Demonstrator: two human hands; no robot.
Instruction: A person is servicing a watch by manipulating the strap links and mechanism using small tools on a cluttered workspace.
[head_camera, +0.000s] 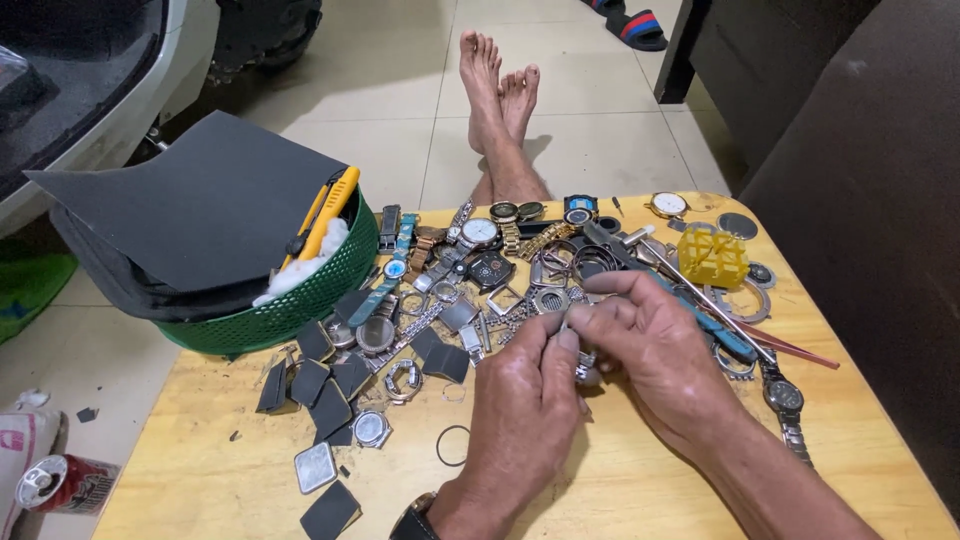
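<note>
My left hand (525, 400) and my right hand (650, 345) meet over the middle of a low wooden table (640, 480). Both pinch a small silvery metal watch part (584, 366) between their fingertips; its exact shape is hidden by the fingers. A thin metal tool tip seems to stick up from the left fingers near the right thumb. Just beyond the hands lies a heap of watches, cases and bezels (500, 255). A watch is worn on my left wrist (412, 520).
A green basket (300, 300) at the table's left holds dark sandpaper sheets, a yellow utility knife (325, 215) and white wadding. A yellow plastic block (712, 256), blue-handled tools, small dark pads and rings lie scattered. My bare feet (495, 95) stretch out beyond. A red can (60, 483) lies on the floor.
</note>
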